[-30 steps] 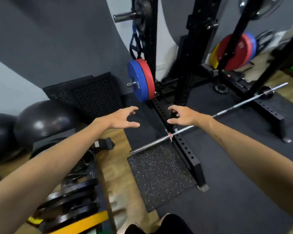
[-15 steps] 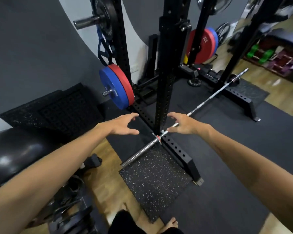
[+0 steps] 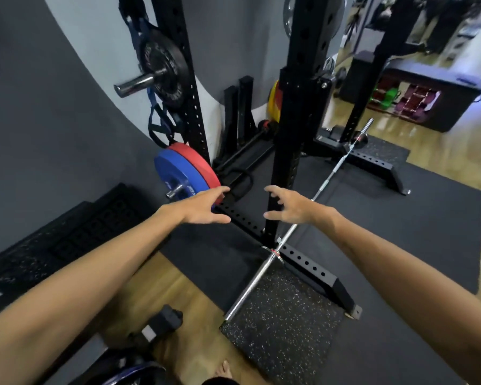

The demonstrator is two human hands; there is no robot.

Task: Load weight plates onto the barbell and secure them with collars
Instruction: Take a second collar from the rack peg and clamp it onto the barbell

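Note:
A bare steel barbell (image 3: 254, 279) lies on the floor, running from the speckled mat (image 3: 283, 326) at front up to the back right, with no plates on it. A blue plate (image 3: 175, 176) and a red plate (image 3: 197, 165) hang together on a low peg of the black rack. My left hand (image 3: 206, 207) reaches out open, its fingertips just in front of the red plate's lower edge. My right hand (image 3: 289, 204) is open too, fingers spread, hovering beside the rack upright (image 3: 295, 134) above the bar. Both hands hold nothing.
A black plate (image 3: 164, 68) sits on a higher rack peg. The rack's foot rail (image 3: 311, 270) crosses under the barbell. Black foam tiles (image 3: 67, 240) lean at the left wall. More plates (image 3: 128, 370) lie at bottom left, and my bare foot (image 3: 222, 370) stands on the wooden floor.
I have stepped closer to the rack. Both hands have moved forward and up, the left now reaching the edge of the red and blue plates.

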